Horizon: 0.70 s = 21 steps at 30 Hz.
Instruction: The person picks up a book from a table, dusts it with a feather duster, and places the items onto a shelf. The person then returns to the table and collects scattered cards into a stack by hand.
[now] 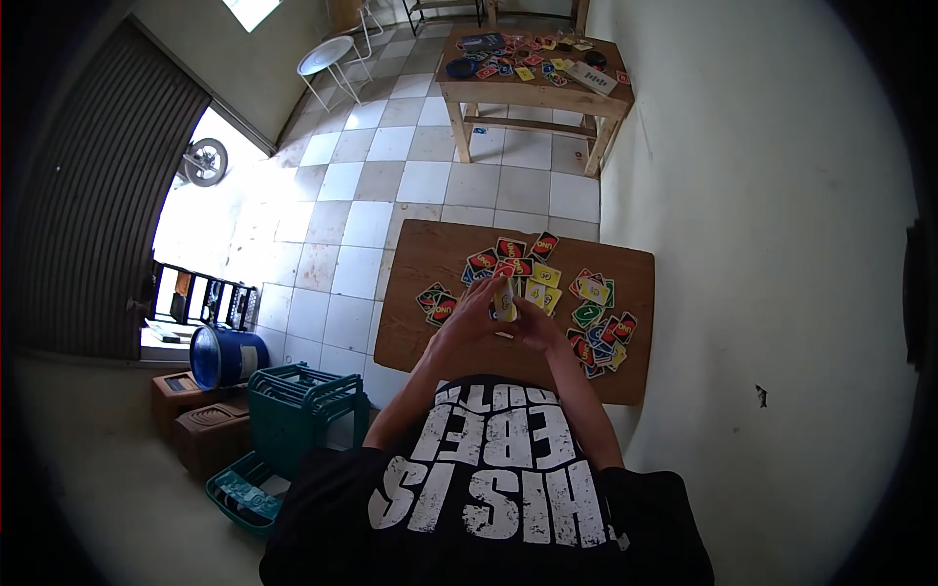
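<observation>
Over the middle of the brown wooden table (420,264), my left hand (471,314) and my right hand (537,326) meet around a small stack of cards (504,301) with a yellow card on its face. The fingers of both hands are wrapped about its sides. Just beyond the hands lie yellow cards (544,285) and black-backed UNO cards (511,250). A small pile (437,306) is at the left. At the right, a green card (588,313) and yellow cards (593,289) lie above a mixed pile (604,344).
A second wooden table (528,93) with scattered cards stands at the back. Green plastic stools (298,400), a blue drum (230,356) and brown boxes (210,435) are at the lower left. A round white table (328,56) stands farther back. A wall (762,244) runs along the right.
</observation>
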Each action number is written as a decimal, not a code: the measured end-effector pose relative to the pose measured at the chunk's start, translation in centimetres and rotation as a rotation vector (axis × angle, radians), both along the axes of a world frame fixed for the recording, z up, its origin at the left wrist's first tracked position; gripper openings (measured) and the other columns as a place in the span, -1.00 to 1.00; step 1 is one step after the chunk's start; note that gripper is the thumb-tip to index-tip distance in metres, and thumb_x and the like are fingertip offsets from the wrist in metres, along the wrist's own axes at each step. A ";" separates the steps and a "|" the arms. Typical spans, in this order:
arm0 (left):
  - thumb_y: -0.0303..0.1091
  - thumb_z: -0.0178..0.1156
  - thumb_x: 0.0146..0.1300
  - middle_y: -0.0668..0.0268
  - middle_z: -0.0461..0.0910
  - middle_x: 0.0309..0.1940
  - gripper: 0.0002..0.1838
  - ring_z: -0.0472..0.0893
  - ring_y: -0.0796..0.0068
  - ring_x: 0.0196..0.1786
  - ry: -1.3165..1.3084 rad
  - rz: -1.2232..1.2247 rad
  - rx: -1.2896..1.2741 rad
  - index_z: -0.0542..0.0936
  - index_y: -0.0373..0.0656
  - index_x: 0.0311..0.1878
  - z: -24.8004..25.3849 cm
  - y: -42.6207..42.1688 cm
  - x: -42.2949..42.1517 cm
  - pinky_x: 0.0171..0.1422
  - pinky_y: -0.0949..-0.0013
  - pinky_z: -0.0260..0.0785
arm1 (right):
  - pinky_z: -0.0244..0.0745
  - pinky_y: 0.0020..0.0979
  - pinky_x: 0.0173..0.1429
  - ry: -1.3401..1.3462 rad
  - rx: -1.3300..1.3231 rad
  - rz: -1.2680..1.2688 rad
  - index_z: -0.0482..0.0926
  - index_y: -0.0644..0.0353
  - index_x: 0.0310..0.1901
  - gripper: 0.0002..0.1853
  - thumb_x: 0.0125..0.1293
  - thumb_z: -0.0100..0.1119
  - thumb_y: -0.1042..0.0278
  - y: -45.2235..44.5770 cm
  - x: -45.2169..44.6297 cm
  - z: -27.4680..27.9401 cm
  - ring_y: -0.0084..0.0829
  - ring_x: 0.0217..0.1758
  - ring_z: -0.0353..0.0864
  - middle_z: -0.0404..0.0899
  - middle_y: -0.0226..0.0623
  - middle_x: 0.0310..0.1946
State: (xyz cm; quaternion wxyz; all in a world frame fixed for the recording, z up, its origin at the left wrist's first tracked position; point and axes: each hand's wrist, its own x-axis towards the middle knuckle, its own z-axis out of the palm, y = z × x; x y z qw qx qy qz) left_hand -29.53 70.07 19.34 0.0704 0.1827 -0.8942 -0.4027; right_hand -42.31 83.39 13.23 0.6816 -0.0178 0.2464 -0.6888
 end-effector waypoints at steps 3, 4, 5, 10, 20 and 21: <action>-0.02 0.57 -0.21 0.07 0.34 0.33 0.13 0.23 0.07 0.44 -0.023 -0.014 -0.013 0.22 -0.12 0.46 0.1 -0.7 0.4 0.51 0.10 0.09 | 0.68 -0.25 0.05 -0.003 -0.008 0.031 0.38 0.17 0.26 -0.53 0.45 0.09 0.09 -0.5 0.4 -0.1 -0.27 0.10 0.63 0.55 -0.18 0.08; 0.00 0.57 -0.21 0.06 0.34 0.33 0.13 0.24 0.07 0.44 -0.019 -0.023 -0.018 0.23 -0.14 0.45 0.2 -1.0 0.6 0.50 0.09 0.08 | 0.68 -0.25 0.05 -0.005 0.014 0.020 0.38 0.16 0.26 -0.53 0.45 0.08 0.07 -0.8 0.7 -0.1 -0.28 0.10 0.63 0.55 -0.19 0.07; 0.02 0.57 -0.22 0.05 0.34 0.32 0.13 0.25 0.07 0.43 -0.014 -0.033 -0.023 0.23 -0.17 0.45 0.4 -1.2 0.7 0.50 0.08 0.08 | 0.69 -0.26 0.04 -0.006 0.035 0.007 0.38 0.16 0.25 -0.53 0.46 0.08 0.06 -1.0 0.9 -0.1 -0.30 0.09 0.63 0.55 -0.20 0.06; -0.03 0.58 -0.21 0.09 0.32 0.35 0.13 0.21 0.07 0.46 -0.034 -0.027 0.033 0.21 -0.09 0.47 1.9 -1.8 1.2 0.52 0.10 0.09 | 0.69 -0.27 0.03 0.009 0.034 0.005 0.40 0.15 0.24 -0.53 0.45 0.08 0.03 -1.8 1.6 -1.0 -0.33 0.09 0.62 0.57 -0.24 0.03; -0.06 0.57 -0.22 0.11 0.34 0.33 0.09 0.23 0.08 0.44 0.036 -0.054 0.030 0.25 -0.07 0.43 0.7 -2.0 1.3 0.52 0.10 0.09 | 0.70 -0.32 -0.04 0.018 0.072 -0.095 0.40 0.10 0.25 -0.56 0.46 0.08 0.07 -1.7 2.3 -2.2 -0.36 0.09 0.63 0.57 -0.33 0.07; -0.06 0.57 -0.22 0.11 0.34 0.32 0.08 0.23 0.08 0.44 0.022 -0.060 0.018 0.25 -0.07 0.43 0.6 -1.9 1.3 0.51 0.10 0.09 | 0.69 -0.29 0.00 0.029 0.068 -0.102 0.42 0.10 0.23 -0.56 0.44 0.10 0.07 -1.5 2.3 -2.3 -0.38 0.11 0.62 0.56 -0.35 0.07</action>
